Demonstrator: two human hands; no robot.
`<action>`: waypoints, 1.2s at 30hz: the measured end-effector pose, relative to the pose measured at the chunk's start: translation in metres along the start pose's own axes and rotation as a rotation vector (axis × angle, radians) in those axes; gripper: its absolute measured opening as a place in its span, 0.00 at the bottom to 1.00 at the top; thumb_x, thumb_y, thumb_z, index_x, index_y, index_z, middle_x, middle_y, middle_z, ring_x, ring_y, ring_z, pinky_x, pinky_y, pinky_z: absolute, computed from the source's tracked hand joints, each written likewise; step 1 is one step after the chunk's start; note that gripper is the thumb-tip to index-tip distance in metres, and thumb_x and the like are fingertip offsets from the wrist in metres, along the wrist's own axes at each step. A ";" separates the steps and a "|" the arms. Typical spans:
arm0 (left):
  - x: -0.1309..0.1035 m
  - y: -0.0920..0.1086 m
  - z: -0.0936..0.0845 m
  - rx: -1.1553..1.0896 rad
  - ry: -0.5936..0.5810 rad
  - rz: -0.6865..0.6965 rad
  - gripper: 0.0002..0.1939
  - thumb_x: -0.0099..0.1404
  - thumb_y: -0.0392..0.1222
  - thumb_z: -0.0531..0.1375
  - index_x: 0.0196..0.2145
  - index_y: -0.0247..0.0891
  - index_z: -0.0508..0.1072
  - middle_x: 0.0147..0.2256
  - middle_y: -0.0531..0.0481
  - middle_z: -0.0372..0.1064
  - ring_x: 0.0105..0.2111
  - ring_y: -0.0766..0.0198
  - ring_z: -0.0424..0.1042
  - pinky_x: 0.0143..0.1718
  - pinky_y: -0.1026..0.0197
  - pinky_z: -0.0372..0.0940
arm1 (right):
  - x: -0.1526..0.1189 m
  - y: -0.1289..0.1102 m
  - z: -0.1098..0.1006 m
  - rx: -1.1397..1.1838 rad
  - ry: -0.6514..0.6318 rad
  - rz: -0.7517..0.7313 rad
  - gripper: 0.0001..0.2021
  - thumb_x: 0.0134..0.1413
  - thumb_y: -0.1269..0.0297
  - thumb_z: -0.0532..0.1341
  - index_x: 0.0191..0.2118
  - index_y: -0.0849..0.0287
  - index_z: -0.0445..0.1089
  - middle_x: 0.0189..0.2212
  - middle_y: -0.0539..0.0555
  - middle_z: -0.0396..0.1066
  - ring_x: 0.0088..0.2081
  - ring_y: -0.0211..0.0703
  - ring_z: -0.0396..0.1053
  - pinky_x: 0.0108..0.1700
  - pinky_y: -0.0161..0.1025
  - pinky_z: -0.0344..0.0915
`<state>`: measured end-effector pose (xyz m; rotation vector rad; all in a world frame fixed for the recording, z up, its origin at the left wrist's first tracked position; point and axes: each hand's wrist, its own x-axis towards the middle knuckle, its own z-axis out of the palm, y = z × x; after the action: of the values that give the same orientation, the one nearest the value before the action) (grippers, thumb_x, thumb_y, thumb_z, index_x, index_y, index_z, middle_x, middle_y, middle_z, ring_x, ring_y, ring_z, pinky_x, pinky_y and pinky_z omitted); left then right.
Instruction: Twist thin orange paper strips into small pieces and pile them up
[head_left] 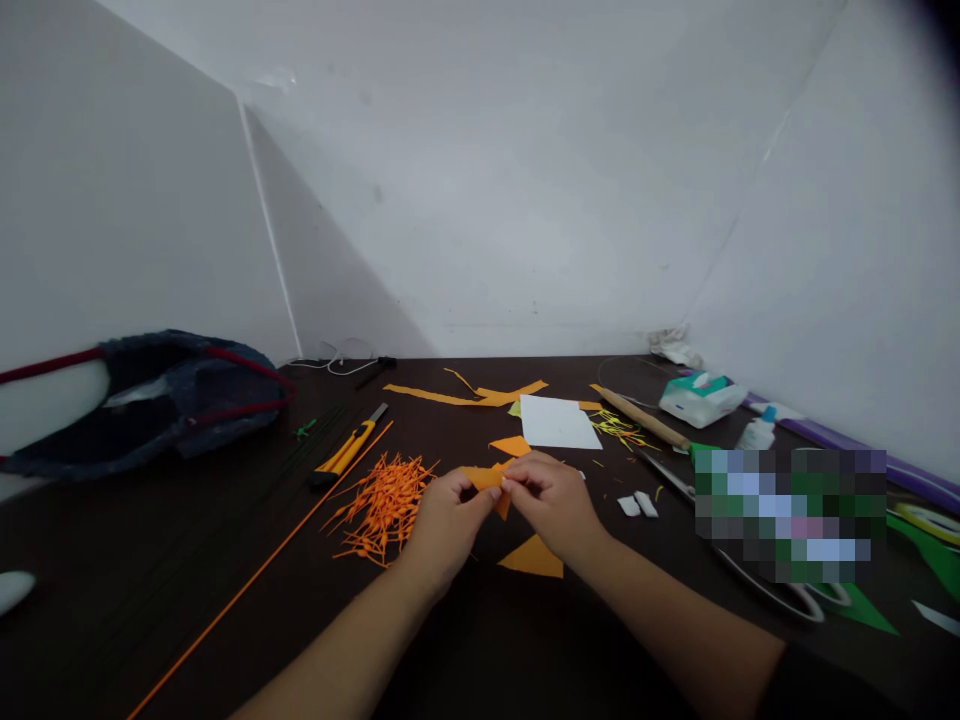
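Head | hands (pixel 448 512): orange paper (pixel 482 478) | pack (pixel 697 405): tissue (pixel 702 380) | denim bag (pixel 232 388): contents unclear

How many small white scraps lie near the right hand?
2 clearly, right of the right hand: left scrap, and right scrap beside it. One more may be partly hidden.

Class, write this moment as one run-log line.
left hand: pinching orange paper | right hand: pinching same paper | orange pile: beside left hand

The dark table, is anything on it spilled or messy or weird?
No puddle shows. The messiest bit is the heap of thin orange strands, tangled and poking every way, beside the left hand. Small crumpled white scraps lie loose beyond the right hand. A blurry patch hides some things.
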<state>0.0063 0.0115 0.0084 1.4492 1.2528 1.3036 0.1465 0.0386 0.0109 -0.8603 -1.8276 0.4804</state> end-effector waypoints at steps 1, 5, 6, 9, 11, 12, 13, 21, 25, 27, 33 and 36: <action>0.000 0.000 0.000 -0.009 -0.009 0.001 0.07 0.53 0.40 0.58 0.30 0.37 0.73 0.31 0.48 0.72 0.33 0.60 0.69 0.37 0.57 0.63 | 0.000 0.001 0.000 0.023 -0.001 0.029 0.06 0.41 0.73 0.57 0.23 0.57 0.70 0.25 0.51 0.70 0.29 0.39 0.67 0.31 0.37 0.64; -0.001 0.000 0.000 -0.017 -0.062 -0.013 0.08 0.54 0.41 0.57 0.30 0.37 0.74 0.30 0.48 0.73 0.31 0.60 0.69 0.35 0.57 0.63 | 0.001 0.002 -0.002 0.089 -0.021 0.160 0.04 0.37 0.73 0.59 0.19 0.57 0.67 0.23 0.50 0.67 0.27 0.39 0.66 0.28 0.36 0.63; -0.002 0.001 0.000 -0.017 -0.078 -0.014 0.08 0.54 0.41 0.57 0.31 0.37 0.74 0.30 0.48 0.73 0.32 0.60 0.69 0.35 0.57 0.63 | 0.000 0.003 -0.003 0.094 -0.022 0.179 0.04 0.37 0.73 0.59 0.19 0.58 0.66 0.22 0.50 0.67 0.27 0.39 0.65 0.27 0.36 0.62; -0.002 0.005 0.000 -0.037 -0.118 0.001 0.10 0.53 0.40 0.58 0.34 0.38 0.74 0.32 0.47 0.73 0.34 0.59 0.70 0.37 0.56 0.62 | 0.000 0.003 -0.003 0.094 0.006 0.196 0.05 0.35 0.73 0.59 0.18 0.58 0.65 0.21 0.50 0.65 0.25 0.39 0.64 0.26 0.36 0.61; -0.003 0.007 0.000 -0.057 -0.136 0.014 0.10 0.53 0.40 0.58 0.35 0.38 0.74 0.35 0.47 0.73 0.36 0.58 0.70 0.39 0.56 0.62 | 0.000 0.002 -0.001 0.093 0.032 0.178 0.05 0.34 0.74 0.59 0.17 0.58 0.65 0.21 0.49 0.65 0.24 0.38 0.63 0.25 0.35 0.60; -0.003 0.008 0.000 -0.066 -0.140 0.013 0.10 0.53 0.40 0.59 0.35 0.38 0.74 0.36 0.47 0.73 0.36 0.58 0.69 0.40 0.56 0.62 | -0.001 0.001 -0.001 0.092 0.043 0.164 0.05 0.34 0.75 0.58 0.17 0.58 0.64 0.20 0.49 0.64 0.24 0.37 0.63 0.25 0.35 0.59; -0.003 0.009 0.000 -0.076 -0.141 0.009 0.10 0.53 0.40 0.59 0.35 0.38 0.74 0.36 0.47 0.72 0.37 0.58 0.69 0.40 0.57 0.62 | -0.001 0.000 0.000 0.090 0.051 0.149 0.06 0.34 0.76 0.58 0.17 0.58 0.64 0.20 0.49 0.64 0.24 0.37 0.62 0.25 0.35 0.59; -0.004 0.009 0.004 -0.198 -0.054 -0.084 0.07 0.52 0.40 0.59 0.28 0.35 0.74 0.27 0.51 0.72 0.29 0.64 0.68 0.33 0.62 0.62 | -0.006 -0.004 0.002 0.019 0.008 0.160 0.04 0.38 0.73 0.60 0.19 0.59 0.65 0.21 0.49 0.64 0.23 0.36 0.62 0.24 0.34 0.60; -0.003 0.007 0.000 -0.197 0.009 -0.064 0.08 0.53 0.41 0.58 0.28 0.35 0.74 0.25 0.53 0.71 0.26 0.66 0.67 0.29 0.65 0.61 | -0.005 -0.006 -0.002 0.070 -0.088 0.083 0.04 0.41 0.72 0.60 0.27 0.58 0.70 0.27 0.51 0.68 0.27 0.37 0.66 0.29 0.36 0.64; -0.002 0.007 -0.002 -0.148 0.039 -0.055 0.08 0.53 0.42 0.58 0.28 0.35 0.73 0.24 0.53 0.70 0.24 0.66 0.66 0.27 0.65 0.60 | -0.004 -0.006 -0.004 0.077 -0.119 0.036 0.07 0.43 0.72 0.59 0.31 0.56 0.72 0.29 0.52 0.69 0.31 0.39 0.67 0.33 0.38 0.65; -0.003 0.013 0.000 -0.033 0.031 0.006 0.07 0.54 0.40 0.57 0.26 0.36 0.74 0.24 0.52 0.70 0.28 0.63 0.67 0.31 0.63 0.61 | -0.003 -0.003 -0.003 0.051 -0.065 0.044 0.07 0.45 0.72 0.58 0.29 0.56 0.73 0.28 0.52 0.72 0.32 0.40 0.69 0.36 0.39 0.66; -0.004 0.016 0.003 -0.048 0.025 -0.001 0.07 0.54 0.39 0.57 0.27 0.36 0.74 0.25 0.51 0.71 0.29 0.62 0.68 0.33 0.61 0.61 | -0.005 -0.001 -0.002 -0.062 -0.020 -0.059 0.09 0.48 0.71 0.56 0.32 0.55 0.72 0.31 0.52 0.72 0.34 0.40 0.69 0.38 0.40 0.66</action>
<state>0.0122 0.0042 0.0228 1.4020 1.2304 1.3463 0.1494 0.0342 0.0089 -0.8434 -1.8891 0.3980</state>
